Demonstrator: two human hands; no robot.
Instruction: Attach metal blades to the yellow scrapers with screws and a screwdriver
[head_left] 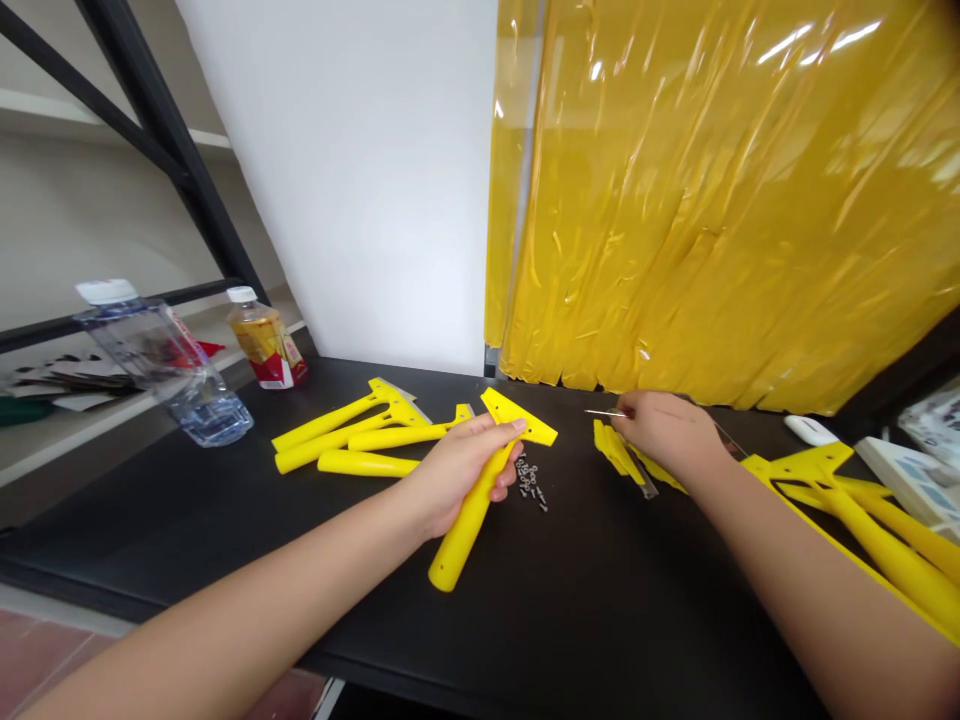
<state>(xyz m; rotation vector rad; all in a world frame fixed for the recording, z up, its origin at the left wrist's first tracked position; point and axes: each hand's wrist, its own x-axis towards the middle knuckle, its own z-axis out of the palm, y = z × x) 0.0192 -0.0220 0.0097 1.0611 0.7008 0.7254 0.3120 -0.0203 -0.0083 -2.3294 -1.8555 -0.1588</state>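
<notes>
1. Grips a yellow scraper (469, 525) in the left hand (466, 462), with fingers wrapped round the handle just below the head and thumb laid along the front; holds it tilted over the middle of the black table (450, 650).
2. Pinches a thin metal piece (602, 412) between pressed-together fingertips of the right hand (664, 425), well apart from the held scraper; cannot tell, at this blur, whether a strip or a tool.
3. Shows loose screws (527, 478) scattered just beside the left hand, plus yellow plates (615, 450) and a metal blade (645, 480) below the right.
4. Displays other scrapers (337, 438) to the left, with grey edges on at least two heads; seems to mark the finished share.
5. Reveals no such edge on the held scraper; looks unfinished, apparently short of blade and screws.
6. Includes more yellow scrapers (889, 550) at the right edge, partly behind the arm.
7. Suggests, by the spare parts, work only partway along.
8. Features two bottles (266, 345) at far left, both upright or leaning, capped in white.
</notes>
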